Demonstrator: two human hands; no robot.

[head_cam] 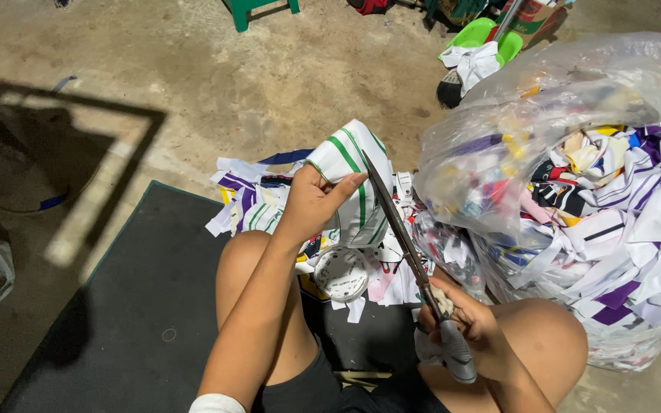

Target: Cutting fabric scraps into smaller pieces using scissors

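White fabric piece with green stripes (353,180) is held up in my left hand (317,200), grip closed on its lower left edge, thumb lying across the front of the cloth. It hangs above my left knee and above a heap of cut scraps (258,200) lying on the floor just beyond my knees. My right hand (460,321) is closed around the handles of a long pair of scissors (407,245); the handles sit over my right thigh, and the blades run up and to the left, meeting the right edge of the striped fabric. I cannot tell how far the blades are parted. A small round white lid-like disc (341,273) lies among the scraps between my knees. I am sitting on a dark mat (139,306) spread over a concrete floor (254,84). Just to my right stands a large clear plastic bag (575,191), stuffed with mixed fabric offcuts in white, purple, yellow and black; it touches the scrap heap. Farther off, near the top of the view, sits a green plastic dustpan (483,34) with white cloth on it.
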